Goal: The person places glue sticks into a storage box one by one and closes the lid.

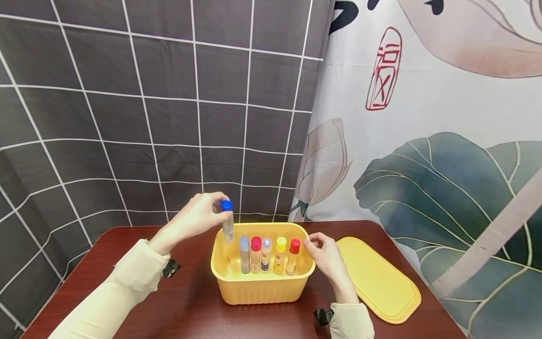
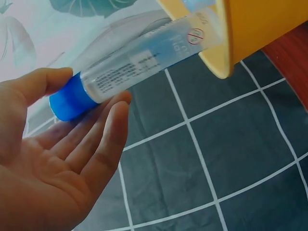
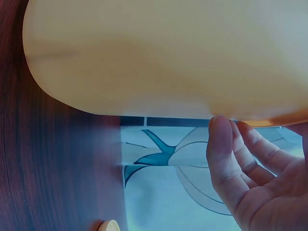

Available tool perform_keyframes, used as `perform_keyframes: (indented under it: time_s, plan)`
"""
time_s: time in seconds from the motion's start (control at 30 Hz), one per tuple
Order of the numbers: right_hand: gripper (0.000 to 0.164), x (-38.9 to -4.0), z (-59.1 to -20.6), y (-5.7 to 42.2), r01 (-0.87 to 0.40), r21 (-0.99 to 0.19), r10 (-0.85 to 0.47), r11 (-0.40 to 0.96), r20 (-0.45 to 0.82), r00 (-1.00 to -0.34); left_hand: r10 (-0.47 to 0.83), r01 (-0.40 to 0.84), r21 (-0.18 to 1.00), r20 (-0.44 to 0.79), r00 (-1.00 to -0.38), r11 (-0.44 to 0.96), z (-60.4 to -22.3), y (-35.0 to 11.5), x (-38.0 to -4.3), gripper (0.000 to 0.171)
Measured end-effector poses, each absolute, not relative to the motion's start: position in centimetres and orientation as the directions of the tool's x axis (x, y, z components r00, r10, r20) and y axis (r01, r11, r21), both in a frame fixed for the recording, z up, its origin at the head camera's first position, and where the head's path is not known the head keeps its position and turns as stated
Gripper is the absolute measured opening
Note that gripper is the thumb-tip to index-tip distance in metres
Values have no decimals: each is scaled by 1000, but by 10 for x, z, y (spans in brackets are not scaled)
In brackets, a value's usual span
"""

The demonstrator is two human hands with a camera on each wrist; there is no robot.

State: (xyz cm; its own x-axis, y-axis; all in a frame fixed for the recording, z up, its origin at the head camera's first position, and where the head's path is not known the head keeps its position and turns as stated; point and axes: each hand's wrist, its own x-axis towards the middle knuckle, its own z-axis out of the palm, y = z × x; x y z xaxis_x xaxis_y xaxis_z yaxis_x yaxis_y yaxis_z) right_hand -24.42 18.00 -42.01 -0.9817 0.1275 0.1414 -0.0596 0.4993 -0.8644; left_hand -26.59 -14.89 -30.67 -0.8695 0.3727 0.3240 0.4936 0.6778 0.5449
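My left hand (image 1: 196, 217) pinches a clear tube (image 1: 227, 226) by its blue cap (image 2: 73, 98), between thumb and fingers. Small print and a round red warning mark show on the tube's side. It is upright at the back left corner of a yellow plastic container (image 1: 261, 291), its lower end overlapping the rim in the left wrist view. At the container's right side, my right hand (image 1: 328, 259) holds the rim with thumb and fingertips (image 3: 220, 127). Inside stand several similar tubes with coloured caps, among them a yellow-capped tube (image 1: 280, 256) and a red-capped tube (image 1: 293, 258).
A flat yellow lid (image 1: 381, 282) lies on the dark red-brown table (image 1: 178, 301), right of the container and beside my right forearm. Behind the table hang a dark grey cloth with white grid lines (image 1: 169, 122) and a white floral cloth (image 1: 351, 197).
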Motion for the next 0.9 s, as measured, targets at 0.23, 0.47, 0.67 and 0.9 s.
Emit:
perform_keyframes:
  time_s: [0.23,0.47,0.67,0.9]
  plan:
    - [22,-244,-420,180,-58,-864,127,500,140,-982,417,471,561,232,-879,681,-319,-143,-268,25]
    - [21,-245,-420,180,-63,-862,129,503,147,-981,460,478,527,175,-870,703,-332,-137,-274,18]
    - [21,-244,-421,180,-63,-860,128,507,148,-981,469,475,504,148,-871,722,-343,-134,-277,15]
    - [20,-245,-422,180,-74,-858,128,508,161,-979,457,445,511,112,-883,735,-348,-130,-275,17]
